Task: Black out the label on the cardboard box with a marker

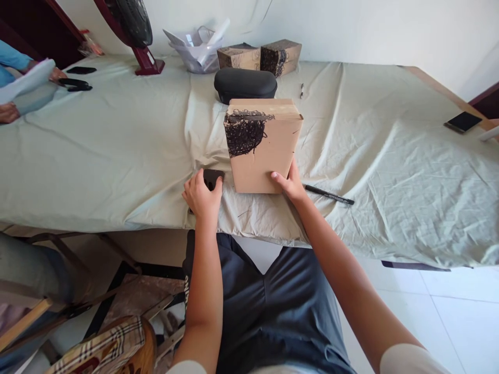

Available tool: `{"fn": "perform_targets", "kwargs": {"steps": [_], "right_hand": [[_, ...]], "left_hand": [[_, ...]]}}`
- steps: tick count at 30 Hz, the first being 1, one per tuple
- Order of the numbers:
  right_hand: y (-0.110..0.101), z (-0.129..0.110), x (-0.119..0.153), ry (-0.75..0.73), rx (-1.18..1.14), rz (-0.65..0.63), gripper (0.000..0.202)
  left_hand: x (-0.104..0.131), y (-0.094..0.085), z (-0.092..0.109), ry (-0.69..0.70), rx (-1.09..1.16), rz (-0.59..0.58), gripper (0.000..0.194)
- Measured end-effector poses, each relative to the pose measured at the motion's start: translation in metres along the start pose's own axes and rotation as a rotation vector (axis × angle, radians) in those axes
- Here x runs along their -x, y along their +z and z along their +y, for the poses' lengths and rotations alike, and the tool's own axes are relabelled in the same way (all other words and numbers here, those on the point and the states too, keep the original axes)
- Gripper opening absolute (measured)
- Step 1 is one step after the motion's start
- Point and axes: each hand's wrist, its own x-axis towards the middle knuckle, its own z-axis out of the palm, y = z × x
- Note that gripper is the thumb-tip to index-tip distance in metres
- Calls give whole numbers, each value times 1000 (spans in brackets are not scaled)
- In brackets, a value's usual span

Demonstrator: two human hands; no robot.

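A brown cardboard box (262, 156) with a black scribbled patch on its upper left corner is in front of me, tilted so that its broad face is toward me. My right hand (287, 183) grips its lower right corner, thumb on the front face and fingers hidden behind the edge. To the left of the box, my left hand (203, 193) is curled around a dark phone (213, 177) at the table surface, its thumb at the right side. The palm covers the phone's near part. A black marker pen (329, 195) lies right of my right hand.
Behind the box lie a black hard case (245, 84), two scribbled cartons (281, 56) and a plastic basket (197, 54). A fan (146, 65) stands at the back left. Another person's hand (58, 74) and papers (27, 80) are at far left. A phone (463, 122) lies far right on the cloth-covered table (424, 171).
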Motion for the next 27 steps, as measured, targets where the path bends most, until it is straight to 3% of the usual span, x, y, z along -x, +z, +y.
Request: {"fn": "perform_targets", "kwargs": {"steps": [7,10,14,17,21,27], "right_hand": [[0,-5,0,10,-21,25,107],[-2,-5,0,20,-41,32,104],[-3,-4,1,58,-165,-16,90],[-3,-4,4,118,-219,-64,88],[-4,-3,6,127,-248,-81,84],[-6,-3,5,131,-222,-100,90]], "left_hand": [[7,-9,-6,123,113,-33,50],[7,-4,-12,213,323,-83,57],[8,16,-17,307,791,-338,89],[11,34,-14,350,1016,-488,106],[14,46,-11,340,1059,-517,118],[14,41,-10,288,1010,-534,125]]}}
